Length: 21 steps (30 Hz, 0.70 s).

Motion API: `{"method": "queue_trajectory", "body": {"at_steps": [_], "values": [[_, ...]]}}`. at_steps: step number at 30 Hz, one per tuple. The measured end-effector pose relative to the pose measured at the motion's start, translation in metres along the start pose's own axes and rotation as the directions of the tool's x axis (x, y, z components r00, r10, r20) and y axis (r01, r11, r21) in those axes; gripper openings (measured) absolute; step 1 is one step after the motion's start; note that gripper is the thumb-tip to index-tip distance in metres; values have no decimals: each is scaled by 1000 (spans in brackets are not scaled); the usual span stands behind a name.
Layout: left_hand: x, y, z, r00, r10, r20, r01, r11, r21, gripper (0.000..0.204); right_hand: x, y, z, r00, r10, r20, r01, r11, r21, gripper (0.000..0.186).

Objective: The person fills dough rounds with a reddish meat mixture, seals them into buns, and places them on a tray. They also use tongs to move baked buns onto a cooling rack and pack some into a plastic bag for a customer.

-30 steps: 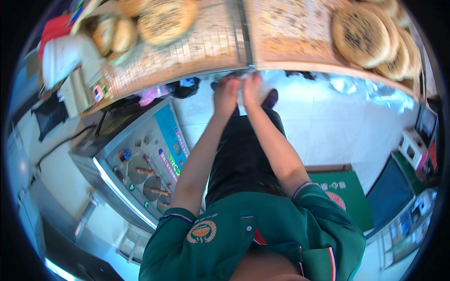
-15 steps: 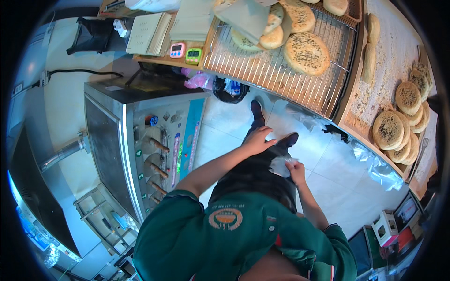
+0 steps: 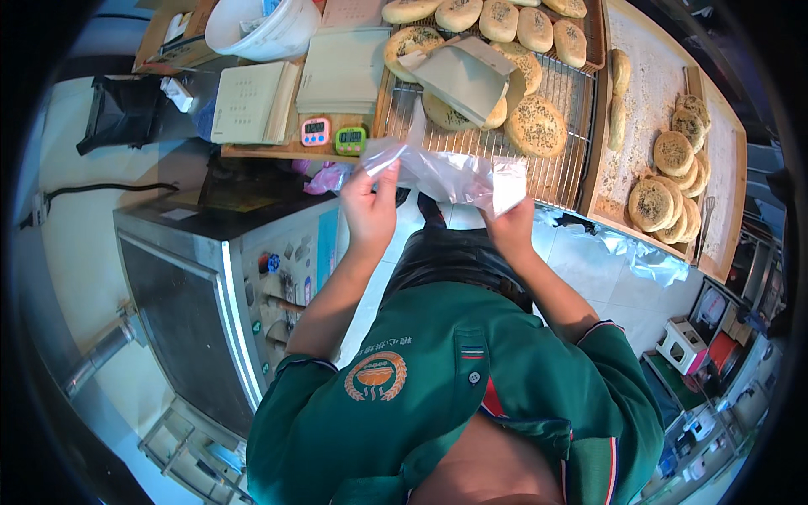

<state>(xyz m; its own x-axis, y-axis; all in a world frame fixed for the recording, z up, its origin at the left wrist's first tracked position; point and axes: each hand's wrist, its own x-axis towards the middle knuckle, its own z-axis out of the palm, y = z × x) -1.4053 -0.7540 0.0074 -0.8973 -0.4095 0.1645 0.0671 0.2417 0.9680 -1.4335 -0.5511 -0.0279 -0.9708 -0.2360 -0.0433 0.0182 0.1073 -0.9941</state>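
My left hand (image 3: 370,210) grips one end of a thin clear plastic bag (image 3: 446,178), fingers closed on its crinkled edge. The other end is pinched in my right hand (image 3: 512,223). The bag is stretched sideways between my hands in front of the counter's edge. Just beyond it, sesame flatbreads (image 3: 536,126) lie on a wire rack (image 3: 569,172), partly under an open paper bag (image 3: 459,80). A pink timer (image 3: 316,131) and a green timer (image 3: 350,140) sit beyond my left hand.
Stacked paper bags (image 3: 252,103) and a white bucket (image 3: 261,25) are at back left. A wooden tray (image 3: 720,185) with more flatbreads (image 3: 652,204) is at right. Small loaves (image 3: 535,29) fill a basket at the back. A steel oven (image 3: 172,303) stands at lower left.
Both hands have risen from low over my legs and moved apart, spreading the plastic that was crumpled in my right hand. My left hand now holds it too. The view has shifted.
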Motion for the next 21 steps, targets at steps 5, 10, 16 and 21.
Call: {"method": "queue_trajectory", "body": {"at_steps": [5,10,16,21], "values": [[57,28,-23,969,219,110,-238,949,206,20,17,-55,0,954,-142,264,217,934,-284,25],[106,52,-37,851,375,368,-502,789,356,18,86,-94,7,738,-666,106,616,602,-508,29],[138,79,-23,762,405,506,-638,604,477,20,137,-102,14,843,-438,311,525,793,-308,13],[146,76,0,828,473,302,-534,500,682,26,161,-94,8,803,-482,350,567,798,-203,14]]}}
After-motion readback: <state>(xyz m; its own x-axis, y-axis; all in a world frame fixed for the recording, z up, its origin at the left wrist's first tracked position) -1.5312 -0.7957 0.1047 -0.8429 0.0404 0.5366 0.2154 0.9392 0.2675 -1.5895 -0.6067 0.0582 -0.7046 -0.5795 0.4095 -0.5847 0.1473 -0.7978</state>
